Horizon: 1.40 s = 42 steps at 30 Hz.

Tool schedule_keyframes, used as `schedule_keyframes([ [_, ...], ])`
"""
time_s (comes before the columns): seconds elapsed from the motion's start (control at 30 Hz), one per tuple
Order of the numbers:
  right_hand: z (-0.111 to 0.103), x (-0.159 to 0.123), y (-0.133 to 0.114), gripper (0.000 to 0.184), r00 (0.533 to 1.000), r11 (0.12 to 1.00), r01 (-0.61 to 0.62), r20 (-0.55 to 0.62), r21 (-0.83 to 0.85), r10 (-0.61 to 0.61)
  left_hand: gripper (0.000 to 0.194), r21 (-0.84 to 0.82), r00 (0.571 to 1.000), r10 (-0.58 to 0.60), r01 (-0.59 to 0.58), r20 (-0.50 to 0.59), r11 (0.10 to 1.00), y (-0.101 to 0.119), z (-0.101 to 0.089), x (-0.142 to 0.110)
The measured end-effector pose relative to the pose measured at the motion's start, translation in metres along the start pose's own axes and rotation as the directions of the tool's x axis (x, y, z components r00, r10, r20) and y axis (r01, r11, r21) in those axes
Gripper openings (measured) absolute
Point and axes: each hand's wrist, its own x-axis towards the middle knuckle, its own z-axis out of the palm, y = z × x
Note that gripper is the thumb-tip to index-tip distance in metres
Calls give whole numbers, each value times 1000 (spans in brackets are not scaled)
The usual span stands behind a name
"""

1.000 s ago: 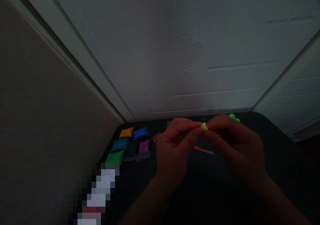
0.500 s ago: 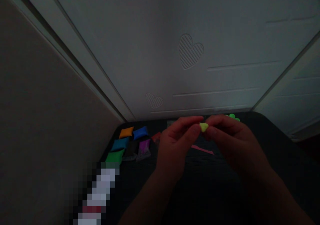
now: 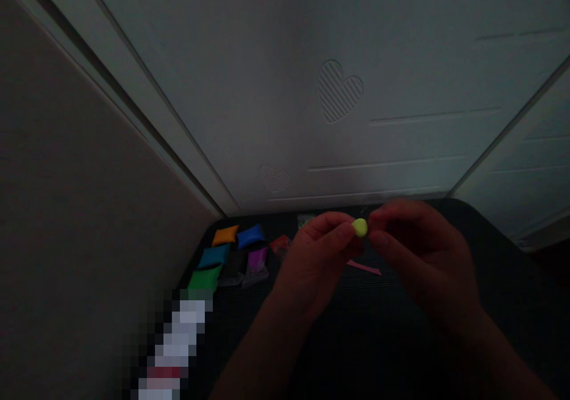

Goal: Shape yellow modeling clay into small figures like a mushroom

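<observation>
The scene is dim. My left hand (image 3: 318, 260) and my right hand (image 3: 418, 251) meet above a dark tabletop (image 3: 356, 340). Between their fingertips sits a small yellow-green lump of clay (image 3: 360, 228). Both hands pinch it, thumbs and forefingers closed on its sides, the left from the left and the right from the right. A thin pink strip (image 3: 363, 267) lies on the table just below the hands.
Several small clay packets lie at the table's back left: orange (image 3: 225, 234), blue (image 3: 250, 235), teal (image 3: 214, 256), green (image 3: 203, 279), purple (image 3: 257, 259). A reddish packet (image 3: 280, 244) lies nearer the hands. A white panelled wall (image 3: 338, 91) with heart shapes stands behind.
The clay lump has gone from a pointed shape to a rounder one as the fingers work it. My right hand now covers the bright green pieces at the back.
</observation>
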Motion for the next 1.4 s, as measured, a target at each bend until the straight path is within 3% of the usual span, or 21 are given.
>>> schedule_keyframes([
  [0.1,0,0,-2,21,999,999,0,32,-38,1,15,23,1000,11,-11,-11,1000,0,0,-1],
  [0.3,-6,3,6,12,973,962,-210,137,176,187,13,63,999,48,-50,23,997,-2,-2,1],
  [0.5,-9,5,9,6,938,920,-335,161,201,307,15,92,1000,30,-30,1,995,-3,-3,2],
  [0.67,-9,6,8,6,933,897,-348,193,273,303,16,93,999,34,-33,-8,995,-3,-2,2],
  [0.9,-9,6,10,5,935,913,-341,176,222,307,14,119,998,62,-60,-8,991,-4,-4,3],
  [1.23,-7,7,8,9,939,905,-322,219,278,267,12,74,998,59,-57,-28,996,-4,-1,3],
  [1.33,-7,6,9,8,936,900,-336,203,276,287,12,115,993,111,-106,-42,988,-7,-3,4],
  [1.4,-8,6,11,7,931,901,-352,192,254,310,9,184,976,206,-192,-65,964,-9,-4,4],
])
